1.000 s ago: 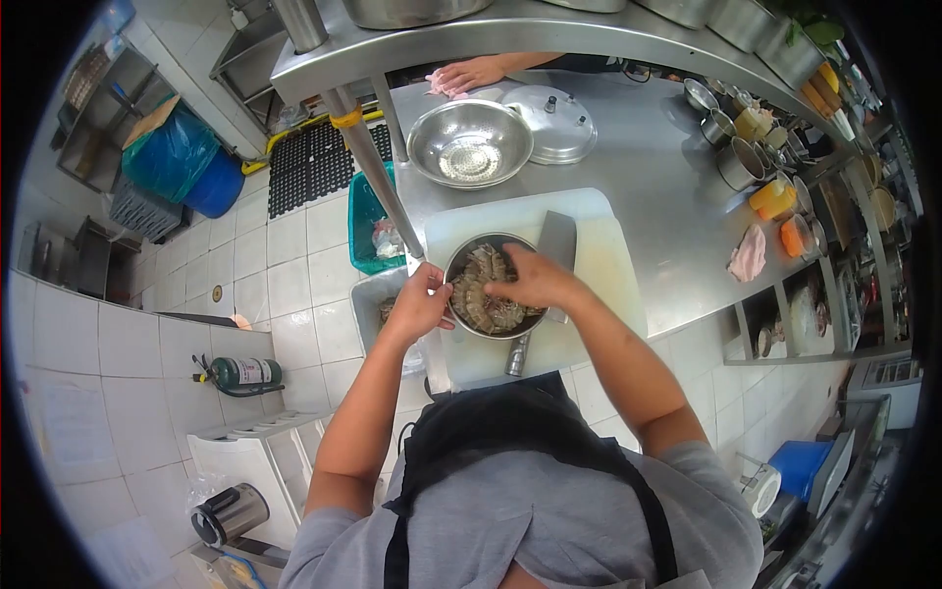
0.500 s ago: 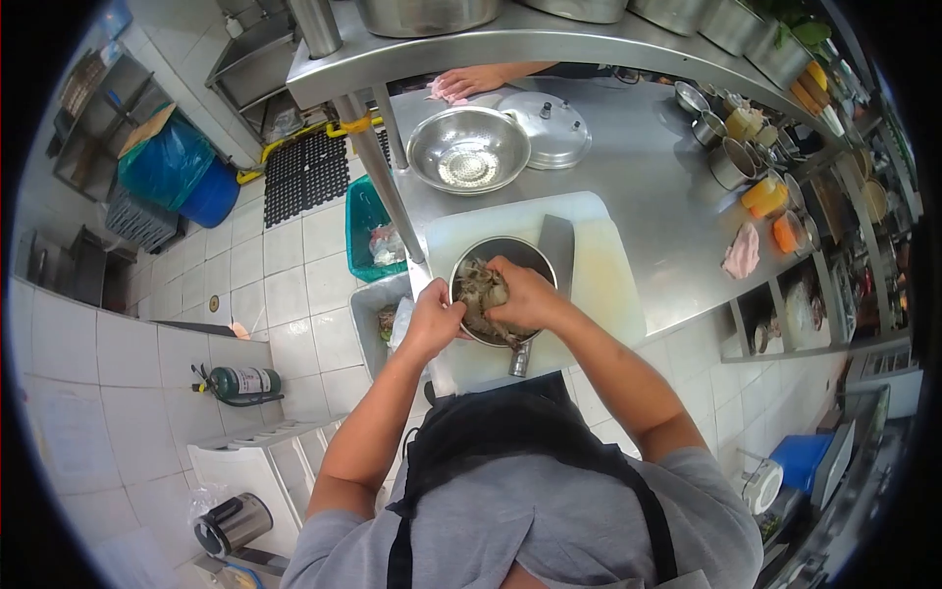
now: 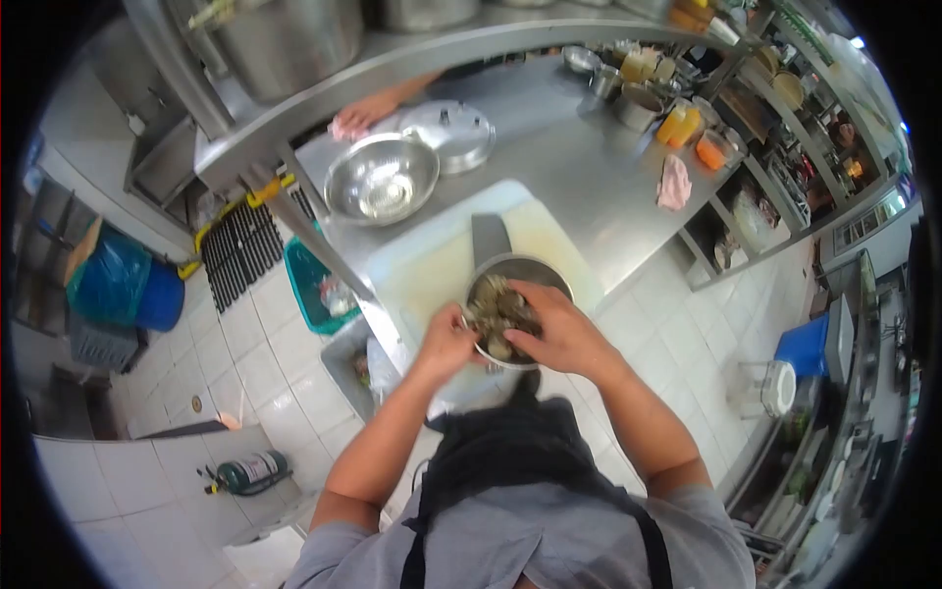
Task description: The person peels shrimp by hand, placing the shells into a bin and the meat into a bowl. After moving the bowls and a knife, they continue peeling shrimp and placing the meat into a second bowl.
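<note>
Grey-brown shrimp [image 3: 493, 306] fill the near-left part of the pot [image 3: 546, 279], and from where I stand the right hand [image 3: 571, 336] has its thumb and fingers curved apart around a clump of them. The left hand [image 3: 448, 344] has its fingers bent in close together at the rim, though I can't tell whether they pinch metal or shrimp. I'd call this gathering or sorting by hand inside the pot; any lift from here would call for fingers closed well beneath the loose bodies, with the rim steadied. The pot sits over the near edge of the cutting board [image 3: 422, 267], and a broad grey blade [image 3: 490, 237] shows just beyond it. Farther out on the steel counter [image 3: 589, 201] are a colander [image 3: 384, 185] and a lid [image 3: 453, 139], with another person's hand [image 3: 367, 109] on a pink cloth [image 3: 346, 129] nearby
</note>
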Available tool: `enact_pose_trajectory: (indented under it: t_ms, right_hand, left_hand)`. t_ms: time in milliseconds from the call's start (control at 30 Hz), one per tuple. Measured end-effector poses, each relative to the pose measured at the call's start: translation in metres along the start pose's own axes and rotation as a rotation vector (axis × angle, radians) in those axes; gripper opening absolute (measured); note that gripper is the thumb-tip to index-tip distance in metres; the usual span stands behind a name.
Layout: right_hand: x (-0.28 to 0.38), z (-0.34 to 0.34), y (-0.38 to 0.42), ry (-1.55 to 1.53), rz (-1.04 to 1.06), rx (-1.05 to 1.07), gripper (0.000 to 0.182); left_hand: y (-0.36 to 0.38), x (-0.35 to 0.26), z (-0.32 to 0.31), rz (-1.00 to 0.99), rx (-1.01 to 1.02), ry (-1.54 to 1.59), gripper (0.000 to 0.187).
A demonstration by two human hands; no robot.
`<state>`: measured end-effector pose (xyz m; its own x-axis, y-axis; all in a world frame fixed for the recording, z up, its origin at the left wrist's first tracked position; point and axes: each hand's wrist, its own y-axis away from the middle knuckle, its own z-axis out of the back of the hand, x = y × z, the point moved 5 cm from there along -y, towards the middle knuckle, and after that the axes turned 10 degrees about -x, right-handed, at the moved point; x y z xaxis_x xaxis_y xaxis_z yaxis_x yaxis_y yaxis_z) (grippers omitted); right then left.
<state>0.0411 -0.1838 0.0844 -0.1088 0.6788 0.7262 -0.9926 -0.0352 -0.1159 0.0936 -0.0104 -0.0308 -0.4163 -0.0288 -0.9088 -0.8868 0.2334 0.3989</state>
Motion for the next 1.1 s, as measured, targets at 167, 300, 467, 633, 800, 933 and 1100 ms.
enact_pose_trajectory:
  t_ms: [167,300,467,633,800,933,1100]
  right_hand:
    - [-0.083,0.040,0.027,0.178,-0.026,0.179,0.109]
    - [-0.125,0.070,0.061,0.254,-0.165,0.287,0.121]
    - [-0.215,0.128,0.111,0.279,-0.241,0.181,0.114]
    - [-0.283,0.174,0.143,0.259,-0.267,0.178,0.106]
    - [-0.287,0.205,0.127,0.356,-0.307,0.132,0.098]
    - [-0.294,0.192,0.085,0.539,-0.043,-0.033,0.087]
    - [-0.282,0.189,0.015,0.622,0.093,-0.045,0.068]
  left_hand:
    - [0.017,0.001,-0.071,0.000,0.147,-0.172,0.017]
    - [0.024,0.018,-0.146,-0.025,0.233,-0.178,0.023]
    - [0.020,0.053,-0.258,0.076,0.266,-0.235,0.022]
    - [0.018,0.082,-0.335,0.077,0.292,-0.252,0.021]
    - [0.010,0.075,-0.365,0.111,0.206,-0.233,0.021]
    - [-0.017,0.070,-0.354,0.119,0.072,-0.153,0.017]
    - [-0.073,0.054,-0.347,0.079,-0.039,0.007,0.019]
